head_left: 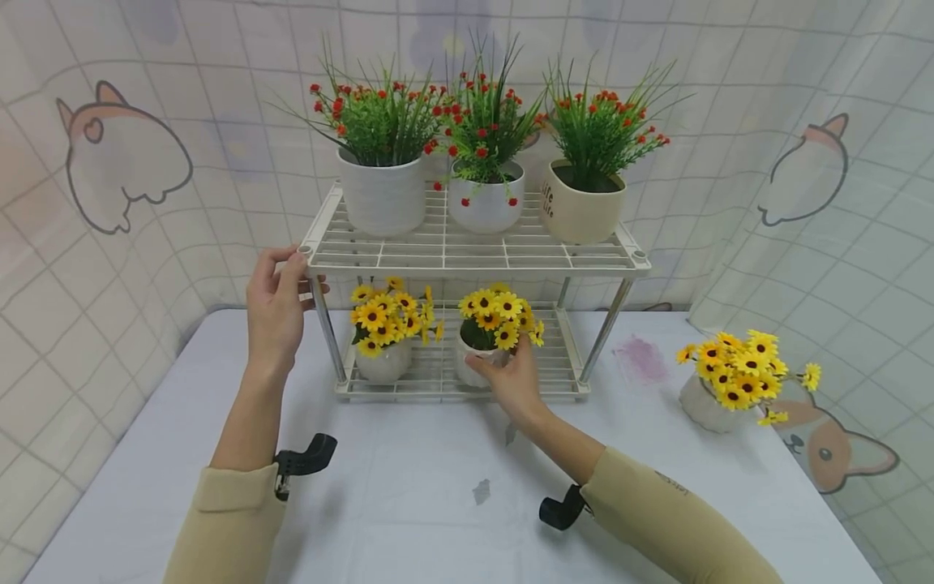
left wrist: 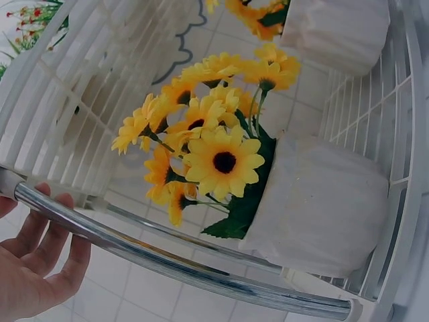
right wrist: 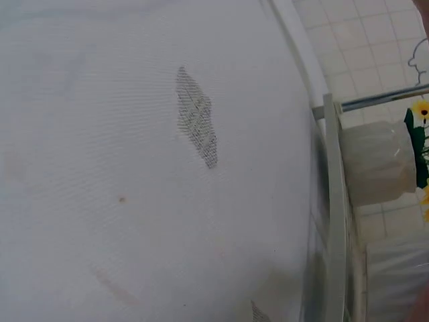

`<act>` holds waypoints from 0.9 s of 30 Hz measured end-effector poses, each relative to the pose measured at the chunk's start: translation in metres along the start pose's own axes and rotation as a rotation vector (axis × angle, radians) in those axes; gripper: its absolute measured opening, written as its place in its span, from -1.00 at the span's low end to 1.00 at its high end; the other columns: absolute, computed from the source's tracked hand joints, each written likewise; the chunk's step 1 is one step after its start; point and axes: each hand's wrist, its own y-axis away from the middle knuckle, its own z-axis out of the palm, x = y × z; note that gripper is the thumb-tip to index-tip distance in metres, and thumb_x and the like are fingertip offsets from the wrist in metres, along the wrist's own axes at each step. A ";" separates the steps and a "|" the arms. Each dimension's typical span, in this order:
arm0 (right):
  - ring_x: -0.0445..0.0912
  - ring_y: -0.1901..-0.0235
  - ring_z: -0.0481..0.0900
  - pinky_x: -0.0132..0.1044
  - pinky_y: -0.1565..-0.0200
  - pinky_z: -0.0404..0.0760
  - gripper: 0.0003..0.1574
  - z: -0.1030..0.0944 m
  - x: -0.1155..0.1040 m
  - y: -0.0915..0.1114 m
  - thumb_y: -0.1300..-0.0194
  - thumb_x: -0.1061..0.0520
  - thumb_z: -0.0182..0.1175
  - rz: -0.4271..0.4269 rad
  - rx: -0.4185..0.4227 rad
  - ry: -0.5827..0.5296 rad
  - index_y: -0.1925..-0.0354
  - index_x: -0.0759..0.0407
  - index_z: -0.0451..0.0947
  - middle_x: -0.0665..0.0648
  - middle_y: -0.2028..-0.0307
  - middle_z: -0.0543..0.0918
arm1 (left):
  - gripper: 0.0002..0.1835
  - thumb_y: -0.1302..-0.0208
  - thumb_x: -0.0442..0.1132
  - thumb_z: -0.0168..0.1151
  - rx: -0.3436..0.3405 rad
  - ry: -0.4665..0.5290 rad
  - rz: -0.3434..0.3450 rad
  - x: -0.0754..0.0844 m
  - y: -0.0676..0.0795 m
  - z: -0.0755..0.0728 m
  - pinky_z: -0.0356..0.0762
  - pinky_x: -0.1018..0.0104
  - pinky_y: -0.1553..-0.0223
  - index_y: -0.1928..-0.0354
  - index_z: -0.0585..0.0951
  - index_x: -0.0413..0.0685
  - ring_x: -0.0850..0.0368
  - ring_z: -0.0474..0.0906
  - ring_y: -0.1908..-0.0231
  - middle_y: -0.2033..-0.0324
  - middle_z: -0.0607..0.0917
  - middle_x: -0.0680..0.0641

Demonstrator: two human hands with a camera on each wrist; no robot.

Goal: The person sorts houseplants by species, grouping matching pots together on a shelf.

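Note:
At the rack's upper left corner, my left hand point(head_left: 276, 304) grips the white two-tier wire rack point(head_left: 474, 263). In the left wrist view its fingers point(left wrist: 72, 268) curl at the top end of the chrome post point(left wrist: 167, 258). My right hand point(head_left: 516, 380) holds a small white pot point(head_left: 464, 347) of yellow flowers point(head_left: 503, 307) at the middle of the lower shelf, thumb at the front and fingers on the right side. Left of it on that shelf stands another white pot point(head_left: 384, 362) with yellow flowers. The right wrist view shows mostly tablecloth, with the hand almost out of frame.
Three pots with red flowers and grass stand on the upper shelf: two white pots point(head_left: 383, 195) and a cream pot point(head_left: 581, 207). On the table's right side, a third yellow-flowered pot point(head_left: 708, 403) leans over. A tiled-pattern curtain point(head_left: 219, 105) hangs behind the white tablecloth point(head_left: 409, 495).

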 end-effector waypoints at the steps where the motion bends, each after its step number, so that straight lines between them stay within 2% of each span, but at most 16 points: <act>1: 0.10 -0.46 0.22 0.11 -0.47 0.10 0.01 0.002 0.001 -0.002 -0.23 0.12 0.52 -0.002 0.001 0.011 -0.47 0.14 0.17 0.18 -0.39 0.37 | -0.57 -0.65 0.01 -0.08 -0.001 -0.001 0.002 0.000 0.000 0.000 0.61 0.34 0.11 -0.30 0.48 -0.09 0.09 0.62 0.20 0.14 0.67 -0.06; 8: 0.07 -0.45 0.24 0.02 -0.47 0.15 0.00 0.015 0.005 -0.014 -0.23 0.11 0.52 0.031 0.001 0.020 -0.46 0.13 0.18 0.15 -0.38 0.39 | -0.56 -0.65 0.01 -0.09 0.004 -0.014 0.006 0.000 0.000 0.001 0.61 0.35 0.11 -0.30 0.48 -0.11 0.11 0.63 0.21 0.14 0.67 -0.13; 13: 0.09 -0.48 0.21 0.00 -0.47 0.15 0.07 0.019 0.010 -0.019 -0.23 0.08 0.52 0.048 0.018 0.051 -0.50 0.17 0.12 0.20 -0.41 0.36 | -0.57 -0.65 0.02 -0.08 0.001 -0.001 -0.005 0.000 0.000 0.002 0.61 0.32 0.11 -0.30 0.49 -0.08 0.07 0.63 0.20 0.18 0.66 -0.11; 19: 0.09 -0.48 0.20 0.00 -0.47 0.13 0.09 0.018 0.013 -0.019 -0.22 0.08 0.53 0.028 0.017 0.070 -0.51 0.16 0.12 0.18 -0.42 0.36 | -0.57 -0.64 0.02 -0.06 0.005 0.007 -0.001 0.001 0.000 0.001 0.62 0.33 0.12 -0.29 0.50 -0.09 0.07 0.63 0.21 0.16 0.68 -0.08; 22: 0.09 -0.47 0.22 0.02 -0.47 0.14 0.06 0.017 0.012 -0.018 -0.22 0.08 0.53 0.010 0.001 0.063 -0.49 0.16 0.15 0.18 -0.40 0.38 | -0.56 -0.64 0.03 -0.06 0.008 0.005 0.008 0.002 0.000 0.001 0.62 0.34 0.13 -0.28 0.49 -0.11 0.07 0.64 0.22 0.15 0.69 -0.13; 27: 0.16 -0.45 0.23 0.09 -0.44 0.21 0.14 0.011 0.012 -0.013 -0.24 0.03 0.50 0.068 -0.006 0.082 -0.55 0.22 0.06 0.26 -0.42 0.33 | -0.57 -0.64 0.02 -0.06 0.005 0.014 0.008 0.001 0.001 0.000 0.62 0.33 0.12 -0.29 0.49 -0.10 0.05 0.63 0.20 0.13 0.69 -0.15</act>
